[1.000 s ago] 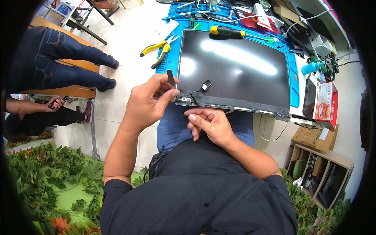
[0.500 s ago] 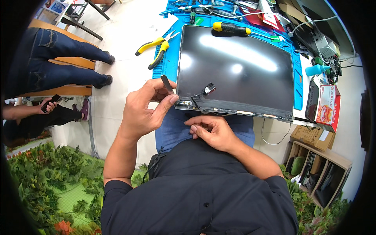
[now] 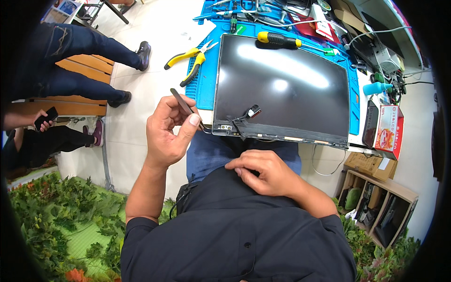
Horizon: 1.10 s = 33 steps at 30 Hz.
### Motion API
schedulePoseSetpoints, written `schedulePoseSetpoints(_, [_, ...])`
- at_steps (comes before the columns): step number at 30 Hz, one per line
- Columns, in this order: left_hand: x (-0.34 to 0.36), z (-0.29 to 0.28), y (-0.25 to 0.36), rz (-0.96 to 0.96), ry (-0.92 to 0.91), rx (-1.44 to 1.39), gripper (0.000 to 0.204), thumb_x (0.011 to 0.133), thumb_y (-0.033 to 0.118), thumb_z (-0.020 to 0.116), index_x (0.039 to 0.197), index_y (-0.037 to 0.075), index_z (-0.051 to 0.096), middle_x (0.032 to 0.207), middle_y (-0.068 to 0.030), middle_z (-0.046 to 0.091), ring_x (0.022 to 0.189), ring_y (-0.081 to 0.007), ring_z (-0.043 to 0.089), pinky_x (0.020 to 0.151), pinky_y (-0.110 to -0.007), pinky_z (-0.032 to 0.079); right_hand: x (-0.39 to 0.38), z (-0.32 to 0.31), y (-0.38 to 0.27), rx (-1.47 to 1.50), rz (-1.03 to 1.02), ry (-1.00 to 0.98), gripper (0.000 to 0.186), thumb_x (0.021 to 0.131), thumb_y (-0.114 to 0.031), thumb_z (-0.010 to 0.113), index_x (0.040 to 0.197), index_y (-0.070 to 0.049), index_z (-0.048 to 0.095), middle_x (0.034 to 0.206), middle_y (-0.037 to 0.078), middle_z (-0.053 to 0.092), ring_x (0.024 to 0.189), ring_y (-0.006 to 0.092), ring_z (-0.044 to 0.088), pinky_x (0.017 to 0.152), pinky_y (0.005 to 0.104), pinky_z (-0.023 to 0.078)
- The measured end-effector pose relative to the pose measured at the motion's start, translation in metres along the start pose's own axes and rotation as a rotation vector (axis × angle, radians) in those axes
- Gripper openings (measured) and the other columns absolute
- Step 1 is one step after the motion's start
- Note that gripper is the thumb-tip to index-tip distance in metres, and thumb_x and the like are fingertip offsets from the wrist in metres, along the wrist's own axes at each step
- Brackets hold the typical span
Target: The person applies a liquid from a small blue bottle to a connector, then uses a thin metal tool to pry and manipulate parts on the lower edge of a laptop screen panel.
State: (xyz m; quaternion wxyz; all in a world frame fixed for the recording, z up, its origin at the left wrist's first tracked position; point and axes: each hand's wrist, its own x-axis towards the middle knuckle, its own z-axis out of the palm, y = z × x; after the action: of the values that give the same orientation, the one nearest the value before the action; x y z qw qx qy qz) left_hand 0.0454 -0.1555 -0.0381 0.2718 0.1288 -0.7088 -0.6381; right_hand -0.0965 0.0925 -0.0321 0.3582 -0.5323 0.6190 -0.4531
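Note:
Between thumb and fingers, my left hand [image 3: 171,129] pinches dark tweezers [image 3: 181,102]. Their lower end comes close to the front-left corner of a laptop screen [image 3: 277,80], where a thin black wire shows. The screen lies face up, with bare hinge metal and strips along its near edge. A short black cable [image 3: 240,116] with a silver-and-black connector rests on the glass by that corner. My right hand [image 3: 265,171] hovers or rests before my belly, below the screen, fingers loosely bent and slightly apart, with nothing visible in it.
Under the screen is a blue work mat [image 3: 205,89]. Yellow-black pliers [image 3: 192,61] lie left of it; a yellow-black screwdriver [image 3: 279,41] lies across its far edge. Tools and cables crowd the back. A blue bottle [image 3: 376,88] and red-white box [image 3: 388,127] stand right. Two people are at left.
My left hand has tilted the tweezers and shifted slightly left, away from the screen corner. My right hand has moved a little toward me, its index finger straighter. A person at left has shifted their legs.

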Motion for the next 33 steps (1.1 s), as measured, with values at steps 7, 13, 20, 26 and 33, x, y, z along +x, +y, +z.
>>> schedulePoseSetpoints(7, [-0.007, 0.0, -0.007, -0.008, 0.079, -0.132, 0.025, 0.11, 0.006, 0.073, 0.13, -0.003, 0.061, 0.103, -0.01, 0.075, 0.093, -0.0138, 0.075, 0.085, -0.03, 0.064, 0.022, -0.023, -0.043, -0.411, -0.323, 0.263, 0.035, 0.08, 0.005, 0.084, 0.114, -0.003, 0.08, 0.087, 0.008, 0.07, 0.077, 0.0276, 0.068, 0.071, 0.0406, 0.055])
schedulePoseSetpoints(13, [-0.01, 0.004, -0.01, 0.0, 0.112, -0.158, 0.024, 0.111, 0.006, 0.073, 0.131, -0.002, 0.062, 0.103, -0.0081, 0.075, 0.094, -0.0133, 0.075, 0.086, -0.03, 0.064, 0.048, -0.037, -0.049, -0.779, -0.333, 0.35, 0.027, 0.085, -0.002, 0.087, 0.111, -0.006, 0.079, 0.106, 0.008, 0.07, 0.102, 0.0307, 0.065, 0.089, 0.0445, 0.053])
schedulePoseSetpoints(20, [-0.018, 0.003, -0.016, 0.073, 0.045, -0.043, 0.025, 0.111, 0.004, 0.071, 0.132, -0.002, 0.061, 0.105, -0.0105, 0.074, 0.099, -0.0202, 0.08, 0.09, -0.033, 0.066, 0.06, -0.03, -0.041, -0.85, -0.297, 0.239, 0.022, 0.088, -0.009, 0.087, 0.109, -0.007, 0.079, 0.108, 0.008, 0.068, 0.109, 0.0309, 0.062, 0.091, 0.0454, 0.051])
schedulePoseSetpoints(26, [-0.017, 0.008, -0.006, 0.138, 0.007, 0.055, 0.017, 0.111, 0.005, 0.072, 0.126, -0.001, 0.065, 0.103, -0.0109, 0.078, 0.1, -0.0203, 0.083, 0.088, -0.032, 0.065, 0.056, -0.021, -0.04, -0.897, -0.241, 0.217, 0.021, 0.09, -0.012, 0.086, 0.109, -0.006, 0.079, 0.111, 0.008, 0.069, 0.111, 0.0318, 0.062, 0.093, 0.0463, 0.051])
schedulePoseSetpoints(33, [-0.01, 0.003, -0.005, 0.152, -0.032, 0.126, 0.015, 0.11, 0.004, 0.074, 0.123, -0.002, 0.07, 0.104, -0.01, 0.078, 0.101, -0.0204, 0.083, 0.086, -0.032, 0.066, 0.051, -0.023, -0.038, -0.894, -0.217, 0.228, 0.022, 0.094, -0.013, 0.082, 0.115, -0.005, 0.079, 0.112, 0.009, 0.068, 0.112, 0.0325, 0.062, 0.095, 0.0467, 0.051])
